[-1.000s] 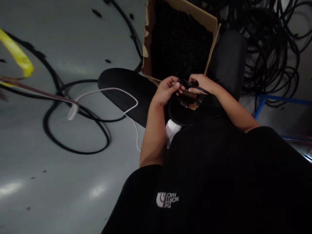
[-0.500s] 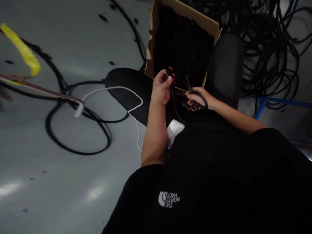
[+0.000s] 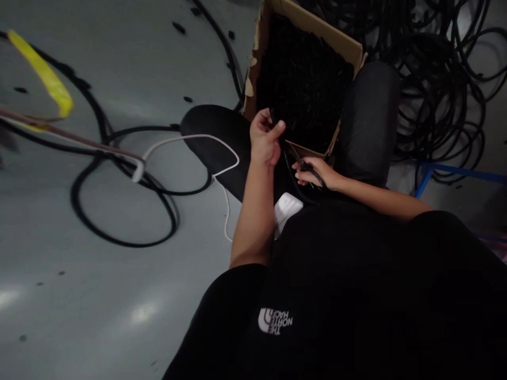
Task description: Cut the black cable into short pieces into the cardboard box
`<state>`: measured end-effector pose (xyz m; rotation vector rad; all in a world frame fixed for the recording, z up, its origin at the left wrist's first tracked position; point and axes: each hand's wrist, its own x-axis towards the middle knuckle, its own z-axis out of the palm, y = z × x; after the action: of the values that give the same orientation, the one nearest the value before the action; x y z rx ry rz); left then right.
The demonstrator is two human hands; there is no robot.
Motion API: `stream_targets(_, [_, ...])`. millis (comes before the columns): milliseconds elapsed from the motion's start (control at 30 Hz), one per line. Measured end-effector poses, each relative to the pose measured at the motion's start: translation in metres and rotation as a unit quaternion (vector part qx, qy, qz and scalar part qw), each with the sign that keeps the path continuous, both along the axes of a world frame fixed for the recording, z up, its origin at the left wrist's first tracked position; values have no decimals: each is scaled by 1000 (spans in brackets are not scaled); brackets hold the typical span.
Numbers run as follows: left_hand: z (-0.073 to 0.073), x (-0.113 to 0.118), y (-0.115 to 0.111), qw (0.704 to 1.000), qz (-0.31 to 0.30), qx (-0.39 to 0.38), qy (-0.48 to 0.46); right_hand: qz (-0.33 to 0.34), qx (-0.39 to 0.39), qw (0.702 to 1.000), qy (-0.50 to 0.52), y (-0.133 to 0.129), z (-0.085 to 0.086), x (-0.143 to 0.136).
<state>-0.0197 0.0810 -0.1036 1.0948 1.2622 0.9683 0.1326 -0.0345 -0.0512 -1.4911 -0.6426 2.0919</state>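
My left hand point(image 3: 265, 139) is closed around a black rubber hose point(image 3: 292, 177), near its upper end. From there the hose hangs down toward my lap. In my right hand point(image 3: 317, 171) is a pair of black-handled scissors point(image 3: 304, 165), their blades pointing up and left beside the hose, just below my left hand. Whether the blades touch the hose I cannot tell. Right beyond both hands stands a torn-edged cardboard box point(image 3: 338, 39), filled with many small black pieces point(image 3: 304, 79).
Black hose point(image 3: 122, 244) loops over the grey floor at left, under a white cable point(image 3: 206, 136). A white device point(image 3: 288, 205) lies at my lap. Tangled black hoses point(image 3: 439, 100) heap up at right, near a blue frame point(image 3: 455, 168). Yellow tape point(image 3: 43, 74) hangs far left.
My right hand has moved left and slightly down with the scissors, bringing the blades nearer the hose. My left hand keeps its hold. The whole view has shifted slightly.
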Motion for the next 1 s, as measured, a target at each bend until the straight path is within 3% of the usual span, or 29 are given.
stream_targets(167, [8, 2, -2, 999, -18, -37, -5, -51, 30, 998, -9, 6, -7, 12])
stream_targets(367, [4, -4, -13, 985, -117, -115, -57, -76, 107, 987, -94, 19, -10, 52])
stream_targets(500, [7, -4, -14, 982, -111, -139, -60, 5, 148, 976, -162, 31, -12, 75])
stream_targets(633, [9, 0, -12, 981, -115, -141, -60, 108, 217, 942, -231, 53, -11, 86])
stream_targets(800, [-10, 2, -18, 986, -137, -98, -23, 203, 232, 921, -236, 81, -9, 85])
stream_targets(900, [-22, 2, -20, 988, -143, -53, 24, 225, 221, 917, -245, 88, -12, 83])
stream_targets(1000, [-25, 3, -18, 986, -150, -7, 73, 235, 217, 913, -254, 89, -16, 83])
